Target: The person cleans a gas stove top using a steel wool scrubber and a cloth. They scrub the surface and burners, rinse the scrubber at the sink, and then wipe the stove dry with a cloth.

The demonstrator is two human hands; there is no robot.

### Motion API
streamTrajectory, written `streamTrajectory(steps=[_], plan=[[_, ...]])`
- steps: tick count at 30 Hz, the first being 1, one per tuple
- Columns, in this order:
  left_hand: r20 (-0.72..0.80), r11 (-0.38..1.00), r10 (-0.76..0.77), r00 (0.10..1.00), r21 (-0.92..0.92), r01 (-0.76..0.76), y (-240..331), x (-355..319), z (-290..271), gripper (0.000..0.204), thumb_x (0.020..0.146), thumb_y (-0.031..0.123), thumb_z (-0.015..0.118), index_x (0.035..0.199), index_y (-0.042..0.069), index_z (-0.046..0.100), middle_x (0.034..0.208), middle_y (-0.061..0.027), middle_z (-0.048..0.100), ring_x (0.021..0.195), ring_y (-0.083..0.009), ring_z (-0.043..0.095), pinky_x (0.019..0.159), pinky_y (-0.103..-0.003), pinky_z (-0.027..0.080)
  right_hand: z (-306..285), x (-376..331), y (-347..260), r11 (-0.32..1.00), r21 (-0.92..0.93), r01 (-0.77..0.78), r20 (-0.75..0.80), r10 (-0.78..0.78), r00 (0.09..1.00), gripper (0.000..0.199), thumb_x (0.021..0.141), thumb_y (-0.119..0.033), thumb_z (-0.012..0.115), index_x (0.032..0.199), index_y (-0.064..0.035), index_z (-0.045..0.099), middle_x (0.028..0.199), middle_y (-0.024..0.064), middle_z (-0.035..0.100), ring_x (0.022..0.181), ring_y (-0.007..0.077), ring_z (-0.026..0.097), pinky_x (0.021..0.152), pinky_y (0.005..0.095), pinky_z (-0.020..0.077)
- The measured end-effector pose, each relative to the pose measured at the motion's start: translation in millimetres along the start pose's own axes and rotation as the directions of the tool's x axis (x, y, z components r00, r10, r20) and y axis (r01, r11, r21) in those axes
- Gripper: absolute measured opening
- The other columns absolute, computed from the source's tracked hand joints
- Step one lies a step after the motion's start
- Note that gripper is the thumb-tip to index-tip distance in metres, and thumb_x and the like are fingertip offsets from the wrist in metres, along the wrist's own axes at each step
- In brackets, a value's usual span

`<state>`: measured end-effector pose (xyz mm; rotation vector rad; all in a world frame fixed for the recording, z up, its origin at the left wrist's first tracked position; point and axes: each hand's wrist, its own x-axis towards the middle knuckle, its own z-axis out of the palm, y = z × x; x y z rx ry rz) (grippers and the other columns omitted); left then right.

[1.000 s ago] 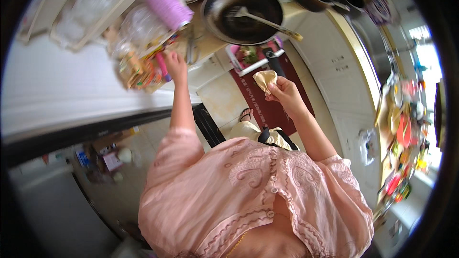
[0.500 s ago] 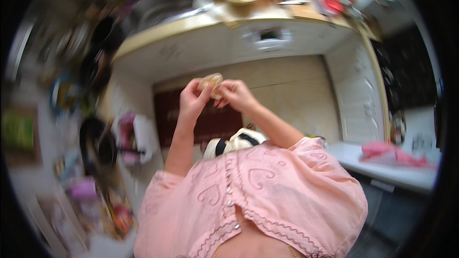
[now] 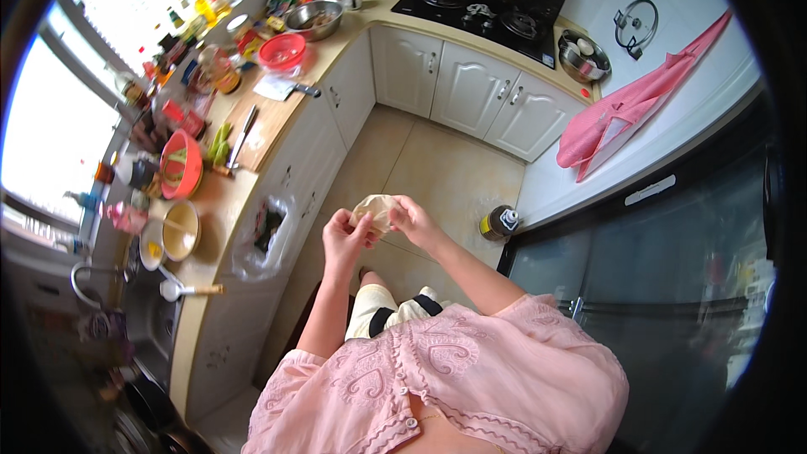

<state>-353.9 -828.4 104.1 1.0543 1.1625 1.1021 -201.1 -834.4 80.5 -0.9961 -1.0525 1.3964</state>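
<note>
Held up in front of my body is a thin, pale cream piece (image 3: 375, 211), soft and slightly see-through, with a rounded outline. Its kind cannot be told from this view. My left hand (image 3: 341, 240) pinches its left and lower edge between thumb and fingers. On the other side, my right hand (image 3: 412, 223) grips the right edge, fingers closed. Both hands are close together above the floor, away from the counter. The fingertips behind the piece are partly hidden.
Along the left counter lie a cutting board (image 3: 263, 130), a knife (image 3: 244, 136), a cleaver (image 3: 277, 87), a red bowl (image 3: 183, 164) and a sink (image 3: 151, 332). A plastic bag (image 3: 265, 235) hangs there. A dark bottle (image 3: 499, 223) stands on the floor near the fridge (image 3: 647, 269).
My view has swung right, bringing the stove corner and fridge into sight. Both hands still hold the pale piece, now spread wider and rounder between them.
</note>
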Motion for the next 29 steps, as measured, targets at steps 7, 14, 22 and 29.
streamTrajectory(steps=[7,14,22,29], plan=[[0.252,1.000,-0.008,0.968,0.015,0.005,20.1,140.1,55.4,0.021,0.081,0.018,0.065,0.075,0.004,0.051,0.055,0.0004,0.052,0.045,-0.0055,0.048,0.039,-0.019,0.038,-67.9,117.0,-20.7,0.996,-0.019,0.084,-0.323,-0.085,0.943,0.016,0.087,-0.017,0.057,0.090,-0.0012,0.058,0.076,-0.0001,0.060,0.066,0.0043,0.053,0.058,0.0197,0.0438],[0.468,0.917,-0.115,0.876,0.389,-0.087,39.8,299.3,81.7,0.029,0.080,0.029,0.065,0.073,0.002,0.058,0.053,0.0018,0.049,0.048,-0.0058,0.046,0.043,-0.023,0.036,-131.1,244.7,-69.8,0.956,-0.288,0.054,-0.390,-0.168,0.905,0.017,0.087,-0.019,0.057,0.080,-0.0036,0.059,0.063,-0.0035,0.053,0.052,0.0027,0.047,0.048,0.0182,0.0393],[0.637,0.948,-0.065,0.768,0.279,-0.152,30.6,430.8,155.5,0.023,0.080,0.022,0.064,0.080,0.000,0.058,0.064,0.0012,0.055,0.061,-0.0050,0.046,0.052,-0.022,0.038,-209.4,338.5,-85.3,0.953,-0.295,-0.068,-0.392,-0.056,0.918,0.020,0.086,-0.021,0.059,0.089,-0.0018,0.059,0.072,-0.0009,0.058,0.058,0.0035,0.050,0.050,0.0188,0.0408],[0.562,0.989,-0.113,0.819,0.140,0.040,36.7,531.5,226.2,0.023,0.082,0.020,0.063,0.090,-0.001,0.060,0.077,-0.0028,0.062,0.068,-0.0057,0.054,0.059,-0.021,0.044,-276.6,423.7,-81.1,0.965,0.074,-0.253,-0.355,0.263,0.897,0.044,0.082,-0.030,0.063,0.115,-0.0074,0.046,0.099,0.0025,0.059,0.090,0.0096,0.055,0.072,0.0217,0.0453]])
